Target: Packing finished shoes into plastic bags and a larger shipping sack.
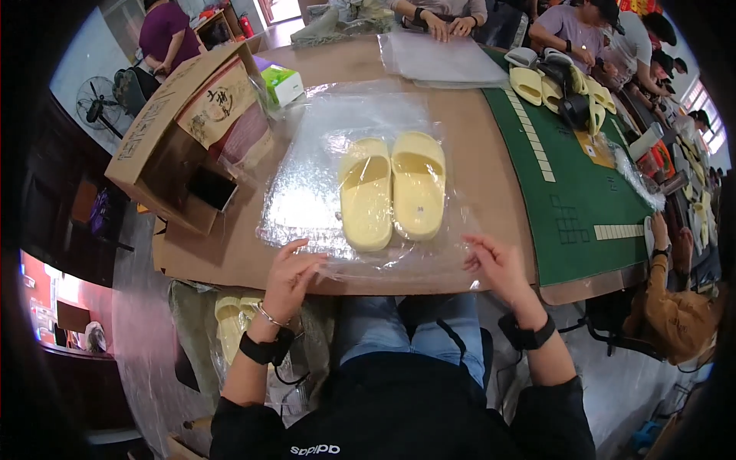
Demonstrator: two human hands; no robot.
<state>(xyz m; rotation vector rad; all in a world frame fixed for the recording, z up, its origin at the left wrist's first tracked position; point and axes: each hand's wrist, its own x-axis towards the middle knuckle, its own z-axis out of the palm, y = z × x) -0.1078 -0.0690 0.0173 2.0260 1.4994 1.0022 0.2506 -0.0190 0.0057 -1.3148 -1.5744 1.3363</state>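
A pair of pale yellow slide sandals (367, 203) lies side by side inside a clear plastic bag (383, 264), toes toward the far side. The bag rests flat on the brown table near its front edge. At the bag's near left corner, the fingers of my left hand (290, 280) are closed on the plastic. My right hand (497, 264) pinches the film at the near right corner, its other fingers curled. Beneath the sandals' bag, a stack of shiny clear bags (303, 203) spreads to the left and away from me.
An open cardboard box (157, 146) stands at the left, a green tissue pack (284, 86) behind it. More plastic sheets (437, 61) lie at the far edge by a co-worker's hands (450, 29). A green mat (571, 195) with loose slides (527, 84) covers the right. Bagged yellow slides (230, 322) sit below the table, left.
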